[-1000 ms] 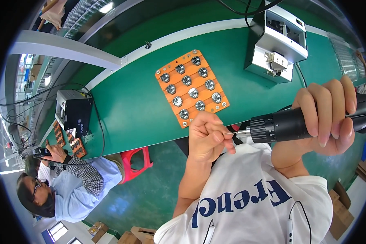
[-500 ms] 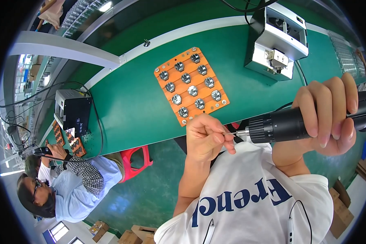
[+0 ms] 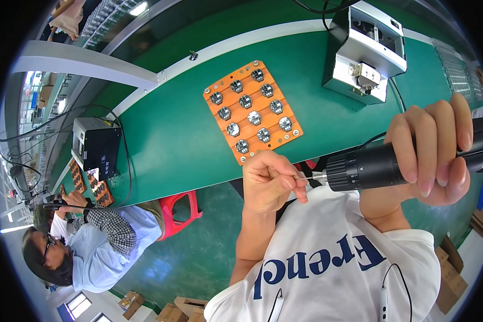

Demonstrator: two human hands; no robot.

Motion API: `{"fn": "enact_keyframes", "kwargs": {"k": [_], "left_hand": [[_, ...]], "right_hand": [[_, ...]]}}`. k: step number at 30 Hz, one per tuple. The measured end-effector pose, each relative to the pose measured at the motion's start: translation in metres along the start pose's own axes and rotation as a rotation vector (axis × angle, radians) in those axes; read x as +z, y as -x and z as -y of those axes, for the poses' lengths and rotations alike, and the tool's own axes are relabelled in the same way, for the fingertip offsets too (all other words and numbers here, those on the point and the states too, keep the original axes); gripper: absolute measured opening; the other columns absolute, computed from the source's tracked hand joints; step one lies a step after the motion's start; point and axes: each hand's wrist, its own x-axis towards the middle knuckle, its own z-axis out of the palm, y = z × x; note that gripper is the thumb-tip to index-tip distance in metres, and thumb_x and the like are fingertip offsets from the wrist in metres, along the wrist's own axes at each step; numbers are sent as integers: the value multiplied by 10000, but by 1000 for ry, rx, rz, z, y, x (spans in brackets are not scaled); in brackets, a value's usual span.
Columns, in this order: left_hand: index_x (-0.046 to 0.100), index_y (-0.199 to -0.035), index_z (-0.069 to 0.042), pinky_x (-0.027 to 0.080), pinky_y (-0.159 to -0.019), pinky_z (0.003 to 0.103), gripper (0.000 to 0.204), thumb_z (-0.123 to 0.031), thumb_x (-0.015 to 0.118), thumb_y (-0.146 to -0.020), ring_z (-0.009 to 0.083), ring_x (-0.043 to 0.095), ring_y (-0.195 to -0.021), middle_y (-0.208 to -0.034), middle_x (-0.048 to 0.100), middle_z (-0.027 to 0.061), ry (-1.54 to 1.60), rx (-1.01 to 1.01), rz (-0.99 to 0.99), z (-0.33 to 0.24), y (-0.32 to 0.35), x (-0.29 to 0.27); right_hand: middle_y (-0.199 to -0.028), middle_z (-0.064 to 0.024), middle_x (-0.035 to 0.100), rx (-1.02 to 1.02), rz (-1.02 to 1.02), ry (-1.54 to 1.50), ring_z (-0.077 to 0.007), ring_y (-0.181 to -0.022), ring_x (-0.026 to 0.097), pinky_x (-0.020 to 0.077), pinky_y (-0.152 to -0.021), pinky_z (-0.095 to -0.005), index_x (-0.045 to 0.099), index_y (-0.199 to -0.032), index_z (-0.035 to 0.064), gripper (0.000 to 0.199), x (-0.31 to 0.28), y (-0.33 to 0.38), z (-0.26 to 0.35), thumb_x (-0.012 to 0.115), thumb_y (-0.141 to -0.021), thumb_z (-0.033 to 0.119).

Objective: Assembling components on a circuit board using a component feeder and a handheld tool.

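A black electric screwdriver [image 3: 366,167] lies sideways in my right hand [image 3: 432,153], fingers wrapped round its body, its tip toward the left. My left hand [image 3: 271,182] pinches the thin metal screwdriver bit [image 3: 309,177] where it sticks out of the chuck. The fingers hide the bit's end, and whether a screw is there I cannot tell. Beyond my left hand an orange tray [image 3: 239,115] lies on the green bench; several small round dark-and-silver parts [image 3: 245,102] sit on it in rows. Neither hand touches the tray.
A silver-and-black machine [image 3: 367,59] stands at the back right of the green bench [image 3: 172,134]. Another boxy machine [image 3: 96,145] stands at the left, near orange trays [image 3: 99,188]. A co-worker [image 3: 96,247] sits there beside a red stool [image 3: 180,214]. Cardboard boxes [image 3: 449,279] lie at the lower right.
My left hand has shifted slightly left along the bit, still pinching it. The screwdriver stays almost in place in my right hand. The tray has not visibly moved.
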Motion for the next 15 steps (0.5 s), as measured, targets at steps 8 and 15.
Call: {"fn": "enact_keyframes", "kwargs": {"k": [8,15], "left_hand": [[638,-916,88,623,-595,363,88,102,701,-858,269,740,-680,-827,718,238,-200,-17,-58,-14,0,5],[612,-955,101,629,-592,375,124,124,672,-849,266,732,-651,-770,696,235,-484,-42,-3,-28,0,5]], "right_hand": [[-690,-33,611,47,112,50,-131,-555,646,544,-556,-268,499,-964,93,293,-1,-4,-2,743,-834,-3],[-695,-34,610,73,108,45,-124,-556,642,540,-552,-257,492,-976,89,278,-1,-2,-11,726,-855,2]]}}
